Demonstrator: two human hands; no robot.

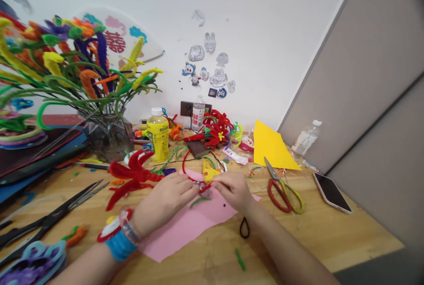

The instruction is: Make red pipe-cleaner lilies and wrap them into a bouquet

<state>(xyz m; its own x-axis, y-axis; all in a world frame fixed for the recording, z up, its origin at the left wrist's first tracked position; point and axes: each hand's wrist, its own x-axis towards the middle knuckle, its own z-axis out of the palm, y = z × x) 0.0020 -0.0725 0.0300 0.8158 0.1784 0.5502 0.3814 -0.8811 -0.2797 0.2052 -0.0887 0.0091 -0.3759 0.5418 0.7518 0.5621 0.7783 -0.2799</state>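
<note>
Over a sheet of pink paper [185, 232], my left hand [168, 199] and my right hand [234, 191] face each other a short way apart. A red pipe cleaner [205, 188] runs between their fingertips, and both hands pinch it. A small yellow piece [209, 172] lies just beyond the fingers. On the pink paper below them is a short green strip [199, 201]. A red fuzzy flower [132, 174] rests to the left of my left hand. My left wrist wears a blue band and a beaded bracelet.
Black scissors [49, 219] lie at left, red-and-yellow-handled scissors [281, 192] at right near a phone [332, 192]. A vase [109, 137] of pipe-cleaner flowers, a yellow bottle [158, 137] and yellow paper [273, 148] stand or lie farther back. A black loop [244, 227] is near my right forearm.
</note>
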